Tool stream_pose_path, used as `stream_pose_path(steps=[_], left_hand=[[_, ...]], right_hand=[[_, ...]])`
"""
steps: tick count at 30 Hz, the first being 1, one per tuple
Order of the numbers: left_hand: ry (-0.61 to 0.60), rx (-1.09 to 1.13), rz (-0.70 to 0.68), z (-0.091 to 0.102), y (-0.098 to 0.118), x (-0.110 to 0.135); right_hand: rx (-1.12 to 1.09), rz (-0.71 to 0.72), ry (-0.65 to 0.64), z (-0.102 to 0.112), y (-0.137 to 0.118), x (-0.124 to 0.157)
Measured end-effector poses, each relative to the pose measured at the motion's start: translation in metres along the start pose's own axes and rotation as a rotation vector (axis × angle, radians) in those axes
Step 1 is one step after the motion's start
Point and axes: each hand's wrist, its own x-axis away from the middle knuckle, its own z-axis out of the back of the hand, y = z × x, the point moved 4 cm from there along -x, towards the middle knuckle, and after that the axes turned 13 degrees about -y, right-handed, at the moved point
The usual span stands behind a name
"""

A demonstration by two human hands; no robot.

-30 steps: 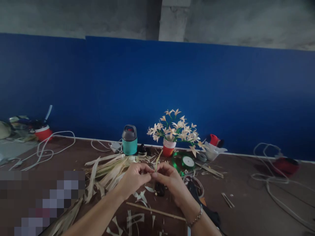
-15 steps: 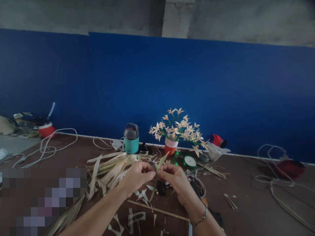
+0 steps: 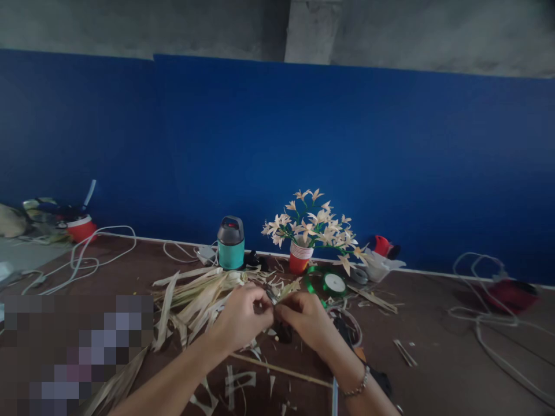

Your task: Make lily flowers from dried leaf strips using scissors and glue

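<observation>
Centrally, left hand (image 3: 243, 316) and right hand (image 3: 306, 316) fingertip to fingertip, both pinched on a narrow dried leaf strip (image 3: 284, 290) above the brown table (image 3: 433, 358), dried leaf pile (image 3: 195, 294) just left, green ribbon spool (image 3: 332, 283) behind.

leaf strip (image 3: 287, 288) | pale, dry | tilted up-right | pinched between left hand (image 3: 240, 318), right hand (image 3: 304, 319)

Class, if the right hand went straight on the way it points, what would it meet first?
Probably the left hand: the right hand points at it, both pinching one leaf strip.
</observation>
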Motion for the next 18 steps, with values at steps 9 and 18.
stream_pose_path(steps=[9,18], left_hand=[[0.093,-0.240,0.045,0.001,-0.013,-0.006],[0.272,0.443,0.296,0.056,-0.047,-0.011]], right_hand=[[-0.136,-0.027,-0.203,-0.002,-0.006,0.006],[-0.436,0.077,-0.650,0.027,-0.008,0.034]])
